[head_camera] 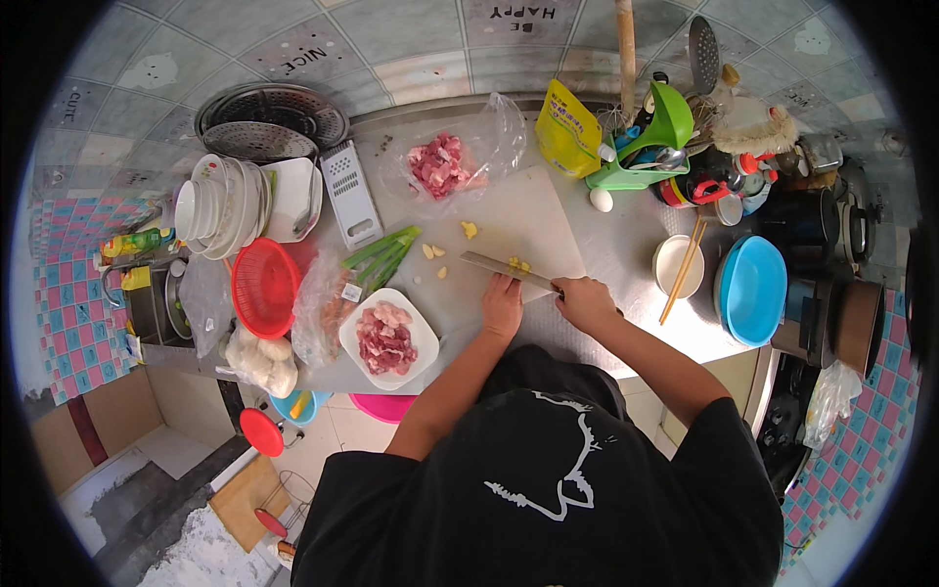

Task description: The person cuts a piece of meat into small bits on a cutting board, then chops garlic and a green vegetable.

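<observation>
A kitchen knife [480,260] lies across the pale cutting board [546,220], its handle held in my right hand [587,302]. My left hand [503,302] rests on the board with its fingertips curled against the near side of the blade; what is under them is hidden. Small cut yellow pieces, seemingly ginger [519,265], sit at the blade's far side. Further up the board is a yellow ginger piece [469,230]. Several garlic cloves [438,251] lie left of it, beside cut green scallions [387,255].
A white dish [425,351] of cut meat stands left of my arm. More meat [440,167] lies in a plastic bag behind the board. A bowl [669,257] with chopsticks [682,275], blue basins [759,290], an egg [601,199], a grater [352,194] and a red basket [264,323] stand around.
</observation>
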Motion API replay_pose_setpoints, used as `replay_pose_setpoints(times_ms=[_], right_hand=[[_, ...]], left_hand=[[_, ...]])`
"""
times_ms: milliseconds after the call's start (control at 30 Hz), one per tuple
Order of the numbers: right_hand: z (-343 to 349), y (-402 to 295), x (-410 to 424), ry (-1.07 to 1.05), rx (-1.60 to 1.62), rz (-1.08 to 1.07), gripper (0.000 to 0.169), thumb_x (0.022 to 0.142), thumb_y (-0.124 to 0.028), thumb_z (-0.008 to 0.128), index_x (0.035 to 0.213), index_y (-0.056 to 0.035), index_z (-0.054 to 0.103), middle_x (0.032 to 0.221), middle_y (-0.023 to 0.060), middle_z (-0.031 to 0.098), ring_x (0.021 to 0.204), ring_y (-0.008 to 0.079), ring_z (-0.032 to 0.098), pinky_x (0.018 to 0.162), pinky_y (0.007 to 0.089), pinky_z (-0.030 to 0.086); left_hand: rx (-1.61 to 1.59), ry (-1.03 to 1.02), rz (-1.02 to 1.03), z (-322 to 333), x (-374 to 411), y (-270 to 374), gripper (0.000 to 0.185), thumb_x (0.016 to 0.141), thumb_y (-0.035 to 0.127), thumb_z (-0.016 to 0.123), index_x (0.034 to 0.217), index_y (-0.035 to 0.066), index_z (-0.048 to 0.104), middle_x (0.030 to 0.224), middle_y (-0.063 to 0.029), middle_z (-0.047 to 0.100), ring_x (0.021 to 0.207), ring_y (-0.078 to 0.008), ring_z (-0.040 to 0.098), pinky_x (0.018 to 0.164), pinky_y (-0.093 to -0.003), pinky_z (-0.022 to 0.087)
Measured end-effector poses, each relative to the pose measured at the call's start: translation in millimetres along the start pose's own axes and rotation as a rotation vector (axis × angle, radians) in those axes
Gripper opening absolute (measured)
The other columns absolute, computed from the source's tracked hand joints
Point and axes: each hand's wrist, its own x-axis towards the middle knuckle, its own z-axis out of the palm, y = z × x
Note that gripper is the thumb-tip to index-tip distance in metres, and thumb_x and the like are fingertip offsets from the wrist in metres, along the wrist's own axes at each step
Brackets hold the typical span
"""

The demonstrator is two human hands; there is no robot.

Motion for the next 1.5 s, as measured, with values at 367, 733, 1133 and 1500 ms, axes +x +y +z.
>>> replay_pose_setpoints(times_ms=[367,733,1133,1500], right_hand=[[6.2,0.6,0.4,0.004,0.036,0.040,0.030,0.079,-0.021,0.060,0.108,-0.0155,0.068,0.089,0.0112,0.070,0.084,0.0314,0.066,0.077,0.0437,0.053],[11.3,-7.6,2.0,0.022,0.087,0.051,0.032,0.078,-0.020,0.059,0.108,-0.0144,0.069,0.089,0.0108,0.070,0.086,0.0316,0.066,0.077,0.0436,0.054],[7.2,-12.8,-6.4,-0.004,0.146,0.076,0.028,0.079,-0.023,0.060,0.103,-0.0116,0.070,0.091,0.0137,0.069,0.088,0.0327,0.066,0.080,0.0451,0.053],[6.1,-20.5,-6.4,-0.051,0.158,0.128,0.024,0.078,-0.024,0.062,0.096,-0.0097,0.070,0.090,0.0151,0.069,0.088,0.0340,0.066,0.079,0.0455,0.053]], left_hand=[[0.005,-0.047,-0.008,-3.1,2.2,-0.4,0.023,0.075,0.003,0.059,0.097,0.004,0.064,0.101,-0.0054,0.059,0.097,-0.0272,0.057,0.077,-0.0374,0.053],[-0.052,-0.095,-0.012,-6.4,-1.7,-3.0,0.029,0.072,-0.002,0.059,0.100,0.003,0.062,0.104,-0.0086,0.056,0.101,-0.0298,0.054,0.080,-0.0389,0.052],[-0.081,-0.097,0.002,-8.1,-4.7,-7.1,0.032,0.069,-0.003,0.059,0.101,0.001,0.061,0.104,-0.0107,0.057,0.102,-0.0303,0.053,0.083,-0.0384,0.050],[-0.096,-0.088,0.003,-14.1,-5.2,-3.4,0.030,0.070,-0.004,0.059,0.099,0.000,0.062,0.101,-0.0118,0.059,0.098,-0.0306,0.055,0.082,-0.0389,0.050]])
